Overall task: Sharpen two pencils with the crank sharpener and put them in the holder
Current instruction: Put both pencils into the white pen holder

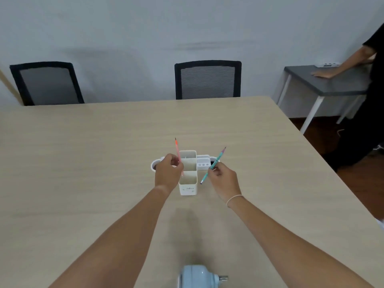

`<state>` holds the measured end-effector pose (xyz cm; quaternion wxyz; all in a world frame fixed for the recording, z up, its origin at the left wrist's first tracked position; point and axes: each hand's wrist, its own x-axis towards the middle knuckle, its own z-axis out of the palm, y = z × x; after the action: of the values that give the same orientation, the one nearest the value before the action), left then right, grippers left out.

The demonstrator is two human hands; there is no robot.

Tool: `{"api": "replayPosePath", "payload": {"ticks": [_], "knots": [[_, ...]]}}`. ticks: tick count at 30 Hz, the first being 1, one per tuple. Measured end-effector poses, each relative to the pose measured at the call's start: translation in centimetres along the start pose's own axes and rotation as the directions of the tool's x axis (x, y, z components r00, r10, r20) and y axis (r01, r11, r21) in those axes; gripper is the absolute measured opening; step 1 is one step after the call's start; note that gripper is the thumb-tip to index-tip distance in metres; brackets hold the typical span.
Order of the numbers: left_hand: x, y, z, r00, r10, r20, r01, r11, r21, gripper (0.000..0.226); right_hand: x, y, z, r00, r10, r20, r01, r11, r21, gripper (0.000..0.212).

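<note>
A white pencil holder (188, 189) with several compartments stands in the middle of the wooden table (83, 163). My left hand (167, 173) grips a pink pencil (177, 151), tip up, just left of the holder's tall middle section. My right hand (223, 181) pinches a teal pencil (216, 163), tilted with its tip pointing up and right, to the right of the holder. The light blue crank sharpener (198, 277) sits at the near edge of the table, partly cut off by the frame.
Two black mesh chairs (207, 80) stand at the table's far side. A grey side table (332, 84) is at the back right, where another person in black (372, 100) leans a hand on it.
</note>
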<state>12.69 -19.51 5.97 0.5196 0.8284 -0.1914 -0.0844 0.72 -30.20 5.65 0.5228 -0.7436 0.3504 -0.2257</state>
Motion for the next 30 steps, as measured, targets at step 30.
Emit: {"api": "replayPosePath", "payload": {"ticks": [30], "knots": [[-0.3,-3.9,-1.2,0.99,-0.125,0.064,0.118,0.987,0.112,0.016,1.0,1.4,3.6,0.994,-0.039,0.102,0.069,0.949,-0.308,0.017]]}}
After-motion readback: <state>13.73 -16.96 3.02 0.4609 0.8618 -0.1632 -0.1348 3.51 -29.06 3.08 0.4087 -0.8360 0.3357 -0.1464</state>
